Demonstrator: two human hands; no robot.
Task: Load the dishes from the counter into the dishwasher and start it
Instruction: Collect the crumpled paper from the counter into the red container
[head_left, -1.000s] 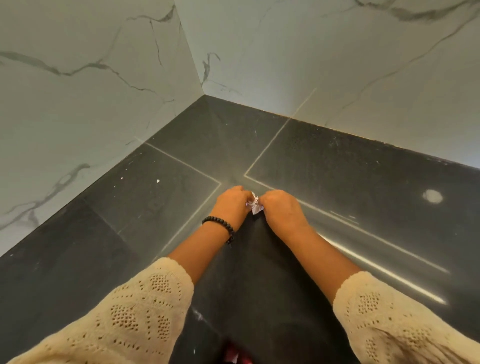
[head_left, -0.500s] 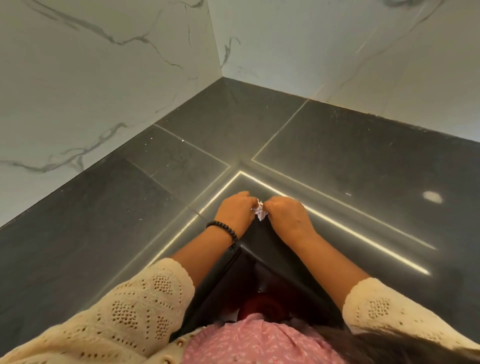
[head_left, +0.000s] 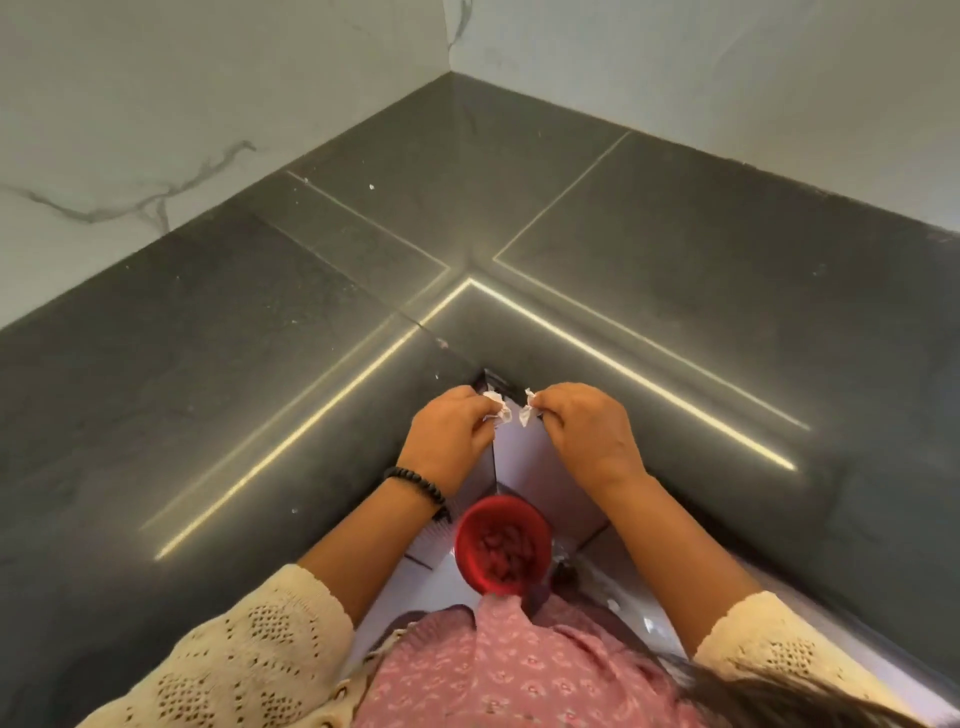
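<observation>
A person in a cream knit cardigan leans over the inner corner of a dark stone bench (head_left: 675, 291), both hands raised just in front of the chest. The left hand (head_left: 447, 441), a black bead bracelet (head_left: 418, 483) at its wrist, pinches a crumpled white scrap (head_left: 496, 408) between fingertips and thumb; the right hand (head_left: 587, 434) pinches a second white scrap (head_left: 527, 413) the same way. The two scraps sit close together but apart, a narrow gap between them. Directly below the hands, nearer the body, a red tub (head_left: 501, 545) stands open, with small reddish pieces inside. Beyond the hands, the bench runs back to pale marble walls (head_left: 208, 104) that meet in a corner. No dishes or dishwasher can be made out.
</observation>
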